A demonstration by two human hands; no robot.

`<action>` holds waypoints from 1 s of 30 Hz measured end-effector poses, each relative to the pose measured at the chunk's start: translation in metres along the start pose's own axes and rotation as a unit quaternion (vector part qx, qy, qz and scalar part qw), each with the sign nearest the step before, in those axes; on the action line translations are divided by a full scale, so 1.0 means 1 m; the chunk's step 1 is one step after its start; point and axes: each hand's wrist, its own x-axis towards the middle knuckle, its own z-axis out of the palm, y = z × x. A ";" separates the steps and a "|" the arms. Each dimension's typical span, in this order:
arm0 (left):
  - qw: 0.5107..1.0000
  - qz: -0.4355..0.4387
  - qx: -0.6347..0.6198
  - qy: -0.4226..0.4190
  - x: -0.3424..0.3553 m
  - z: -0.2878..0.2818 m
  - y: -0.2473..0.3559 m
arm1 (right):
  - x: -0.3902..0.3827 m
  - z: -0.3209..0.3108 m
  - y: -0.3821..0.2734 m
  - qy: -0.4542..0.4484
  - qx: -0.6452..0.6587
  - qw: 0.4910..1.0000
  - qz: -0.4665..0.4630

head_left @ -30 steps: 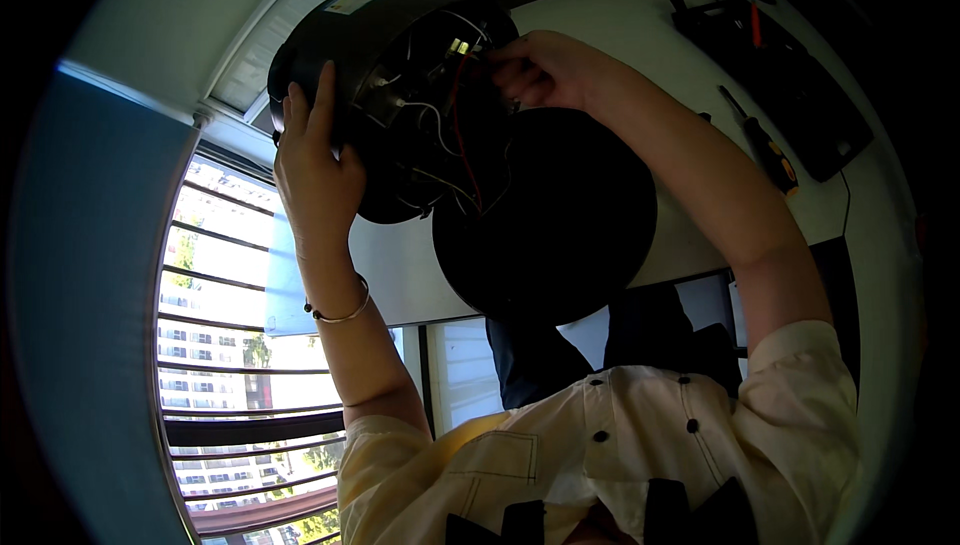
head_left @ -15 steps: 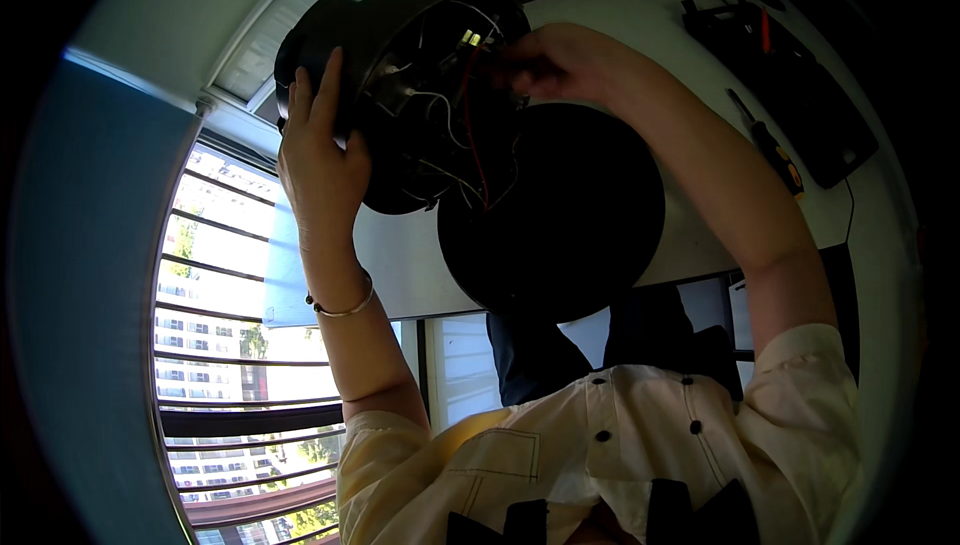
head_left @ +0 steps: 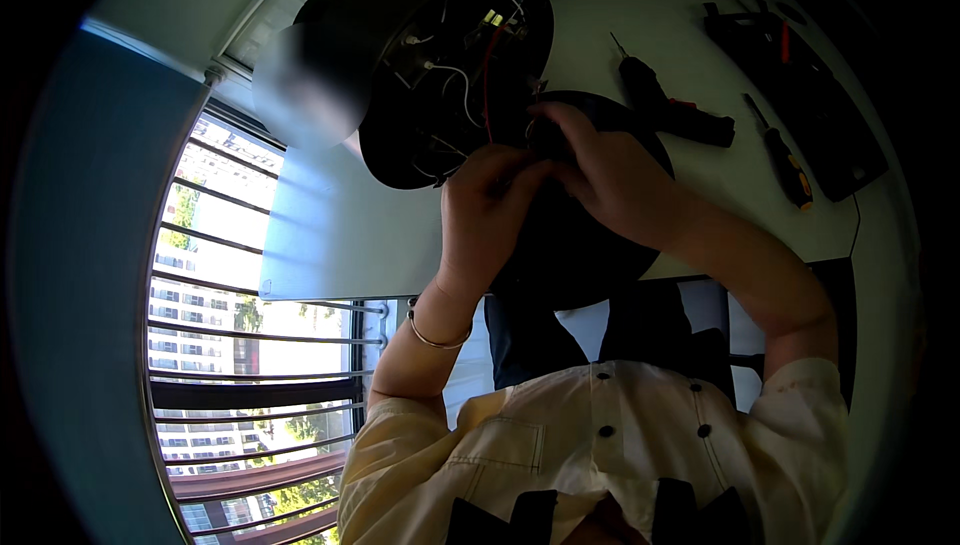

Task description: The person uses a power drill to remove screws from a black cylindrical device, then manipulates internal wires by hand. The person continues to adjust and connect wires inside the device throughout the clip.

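A black, rounded appliance housing [head_left: 340, 20] lies on its side at the back left, its open underside toward me. White wires [head_left: 462, 85] and a red wire [head_left: 488, 75] show inside. Just in front of it, a round black cover [head_left: 580, 270] lies at the table's near edge. My left hand [head_left: 482, 210] and my right hand [head_left: 625, 180] meet over the cover, beside the opening's lower right rim. Both have their fingers closed in a pinch, and the red wire runs down toward them. What they hold is too dark and covered to make out.
On the white table [head_left: 330, 245], a black power screwdriver [head_left: 670, 110] lies right of the housing. Farther right are a screwdriver with a black and yellow handle [head_left: 785, 167] and an open black tool case [head_left: 815, 110]. A barred window [head_left: 250, 345] is at the left.
My left hand has left the housing's side and moved right to the front of the opening. My right hand has come nearer and joined it, uncovering the power screwdriver. The housing sits slightly farther away.
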 end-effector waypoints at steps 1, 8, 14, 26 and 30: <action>0.998 -0.051 -0.031 -0.005 0.002 0.000 0.002 | -0.001 0.001 0.000 -0.031 0.011 0.999 0.043; 0.972 -0.170 -0.161 -0.007 0.014 0.003 0.002 | -0.009 0.001 0.004 0.019 0.097 0.993 0.068; 0.990 -0.075 -0.115 0.019 0.030 0.001 0.003 | 0.010 -0.030 0.006 -0.128 0.456 0.818 0.325; 0.774 0.346 0.498 0.183 0.075 -0.054 0.025 | 0.065 -0.004 0.059 0.094 0.170 0.955 0.224; 0.826 0.236 0.493 0.140 0.078 -0.063 0.020 | 0.066 -0.003 0.061 0.081 0.139 0.964 0.212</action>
